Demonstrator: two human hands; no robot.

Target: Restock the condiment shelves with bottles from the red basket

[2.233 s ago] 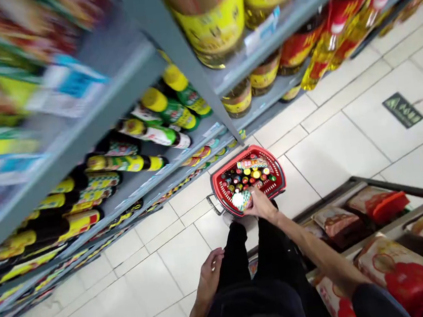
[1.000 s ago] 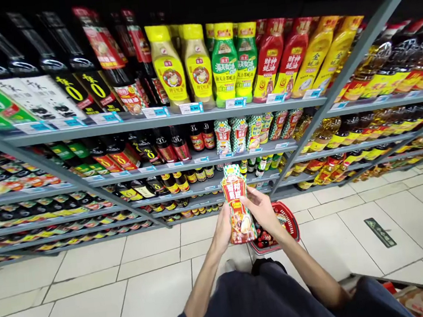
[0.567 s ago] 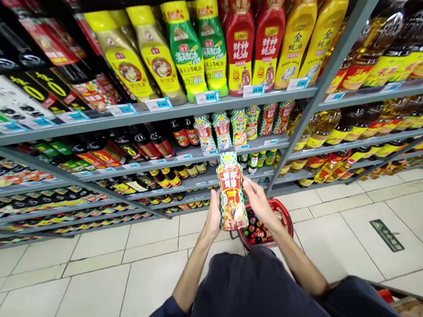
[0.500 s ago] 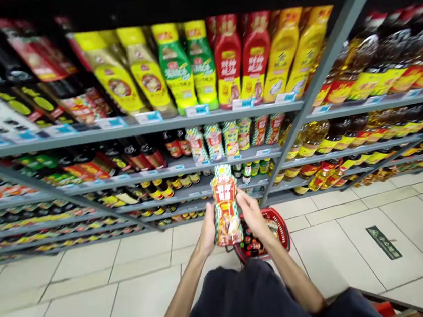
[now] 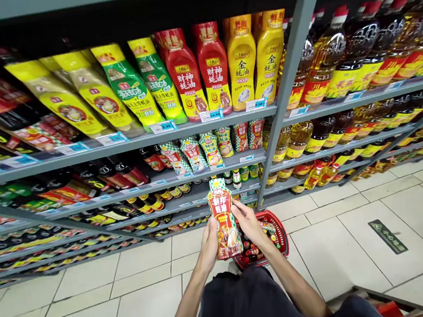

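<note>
Both my hands hold one red sauce pouch (image 5: 224, 220) with a green checked top, upright in front of me. My left hand (image 5: 208, 243) grips its lower left side and my right hand (image 5: 246, 220) grips its right side. Just below and behind the pouch, a red shopping basket (image 5: 278, 227) sits on the tiled floor with several small bottles in it, partly hidden by my right hand. Matching checked pouches (image 5: 194, 153) stand on the second shelf straight ahead.
Grey metal shelving (image 5: 177, 129) fills the view ahead, with squeeze bottles of sauce (image 5: 216, 66) on the upper shelf, dark bottles at left and oil bottles (image 5: 333, 58) at right. A grey upright post (image 5: 287, 88) divides the bays. A floor sticker (image 5: 387, 236) lies at right.
My right hand lifted the pouch out of the basket, and my left hand joined it. Since half a second ago my view has shifted slightly right; the pouch stays held upright.
</note>
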